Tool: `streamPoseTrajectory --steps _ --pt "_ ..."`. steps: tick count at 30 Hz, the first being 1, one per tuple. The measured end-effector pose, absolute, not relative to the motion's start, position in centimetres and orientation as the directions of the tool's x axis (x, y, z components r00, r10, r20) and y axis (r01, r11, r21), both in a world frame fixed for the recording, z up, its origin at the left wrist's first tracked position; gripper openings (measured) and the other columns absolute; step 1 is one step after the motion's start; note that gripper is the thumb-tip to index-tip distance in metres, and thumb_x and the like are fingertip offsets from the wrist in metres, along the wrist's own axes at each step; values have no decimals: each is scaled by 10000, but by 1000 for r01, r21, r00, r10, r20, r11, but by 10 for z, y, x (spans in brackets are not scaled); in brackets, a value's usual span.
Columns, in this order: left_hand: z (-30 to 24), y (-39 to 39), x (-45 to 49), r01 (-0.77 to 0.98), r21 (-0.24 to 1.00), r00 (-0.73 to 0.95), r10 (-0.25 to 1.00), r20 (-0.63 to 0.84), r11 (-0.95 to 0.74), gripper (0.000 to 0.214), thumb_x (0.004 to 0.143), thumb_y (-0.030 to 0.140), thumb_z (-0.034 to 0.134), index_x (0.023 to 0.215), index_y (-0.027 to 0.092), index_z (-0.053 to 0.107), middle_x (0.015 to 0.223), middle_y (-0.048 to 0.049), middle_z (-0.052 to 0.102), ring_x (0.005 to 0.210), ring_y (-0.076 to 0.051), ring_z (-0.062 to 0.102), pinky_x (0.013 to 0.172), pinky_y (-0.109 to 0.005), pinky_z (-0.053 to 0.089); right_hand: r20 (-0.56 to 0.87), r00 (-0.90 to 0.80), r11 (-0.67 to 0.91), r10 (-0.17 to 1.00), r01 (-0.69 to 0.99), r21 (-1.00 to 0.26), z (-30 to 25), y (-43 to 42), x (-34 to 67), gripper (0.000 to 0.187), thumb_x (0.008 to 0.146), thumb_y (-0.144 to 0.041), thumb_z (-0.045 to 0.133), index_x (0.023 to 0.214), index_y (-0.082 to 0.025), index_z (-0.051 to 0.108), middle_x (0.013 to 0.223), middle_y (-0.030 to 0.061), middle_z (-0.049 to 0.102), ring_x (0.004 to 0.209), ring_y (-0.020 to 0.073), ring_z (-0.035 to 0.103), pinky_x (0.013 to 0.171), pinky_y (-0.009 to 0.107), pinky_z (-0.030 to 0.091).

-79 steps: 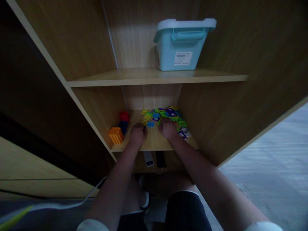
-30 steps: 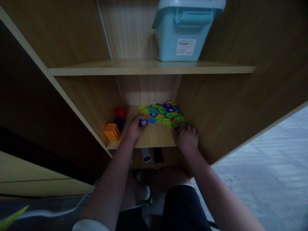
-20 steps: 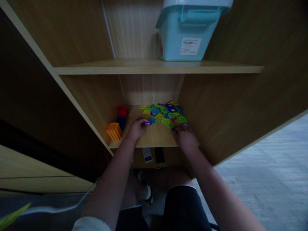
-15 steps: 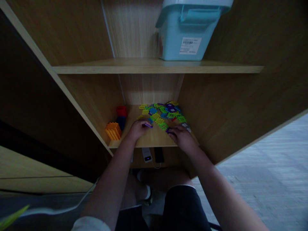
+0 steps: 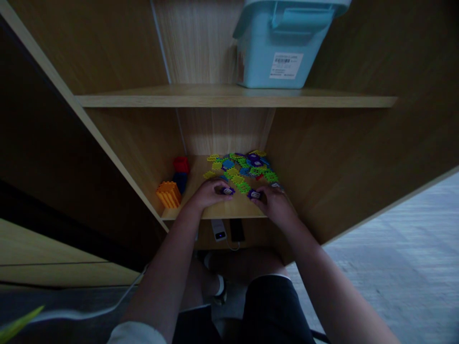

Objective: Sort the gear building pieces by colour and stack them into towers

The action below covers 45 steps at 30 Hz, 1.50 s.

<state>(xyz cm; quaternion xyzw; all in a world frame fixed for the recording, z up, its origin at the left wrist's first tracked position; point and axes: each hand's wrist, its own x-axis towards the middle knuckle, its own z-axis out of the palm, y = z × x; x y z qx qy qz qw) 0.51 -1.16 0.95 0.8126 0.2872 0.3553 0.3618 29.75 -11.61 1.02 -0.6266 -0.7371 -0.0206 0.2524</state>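
On the lower shelf of a wooden cabinet lies a heap of small flat toothed plastic pieces in yellow, green, blue and purple. My left hand is closed and pinches a purple piece at its fingertips. My right hand is closed on another purple piece. The two pieces are a short gap apart, above the front of the shelf, just in front of the heap.
An orange ribbed block, a blue block and a red block stand at the shelf's left. A light blue lidded box sits on the upper shelf. Two small devices lie below the lower shelf. My knees are underneath.
My right hand came in from the shelf's right end with a purple piece. My left hand brought its purple piece down and to the right, so the two pieces are now close together.
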Motion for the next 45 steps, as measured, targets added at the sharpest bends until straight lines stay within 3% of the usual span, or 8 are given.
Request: streamPoseTrajectory --steps 5,13,19,23,26,33,40,45 --pt "7 -8 6 273 703 538 710 454 -657 231 803 300 953 1006 245 857 1151 -81 826 1119 -253 762 1071 -417 590 451 -72 225 890 928 -297 5 -121 296 278 1035 -416 709 1203 -196 728 1160 143 785 1101 322 713 1001 425 542" --pt "0 0 5 282 617 546 652 526 -734 172 850 132 808 955 254 872 1176 -72 822 1154 -232 770 1105 -402 590 543 -243 456 804 838 -301 9 -112 256 148 1045 -369 736 1056 -223 716 1134 139 740 1111 328 697 1012 467 580" --pt "3 -2 4 445 671 317 805 501 -593 314 863 22 625 1003 226 819 1081 -45 845 1057 -225 789 1059 -406 616 501 -237 395 832 888 -236 24 -76 210 233 1081 -423 679 1074 -197 734 1137 166 746 1094 338 692 977 468 569" --pt "3 -4 5 494 698 302 855 421 -518 280 887 47 605 976 212 813 1029 -40 854 997 -220 803 1012 -382 633 433 -270 359 860 923 -137 22 -68 199 387 1100 -542 610 1108 -182 753 1140 186 747 1058 354 687 930 481 542" --pt "4 -6 6 503 695 315 858 406 -514 278 895 51 600 962 216 815 1019 -33 858 991 -215 805 1009 -368 630 452 -308 412 837 898 -152 17 -67 207 392 1105 -552 600 1138 -190 748 1157 164 750 1096 350 685 967 478 529" --pt "9 -7 6 516 673 332 848 413 -530 305 887 18 581 940 216 807 1019 -24 860 991 -201 806 993 -334 622 479 -489 636 729 743 -208 12 -58 232 221 1019 -312 722 1228 -238 715 1355 109 758 1294 334 641 1155 513 454" --pt "9 -11 8 541 674 287 863 415 -504 299 925 36 573 969 219 805 1038 -32 859 993 -205 805 996 -351 630 524 -471 656 709 714 -246 6 -58 232 148 949 -203 761 1087 -255 743 1188 77 792 1162 318 672 1086 501 503" --pt "10 -12 8 560 666 303 870 390 -493 296 903 20 587 964 219 798 1033 -24 859 989 -199 805 1008 -344 631 561 -466 673 685 699 -241 6 -56 234 146 940 -202 797 1065 -250 739 1234 86 787 1169 317 678 1093 496 502"
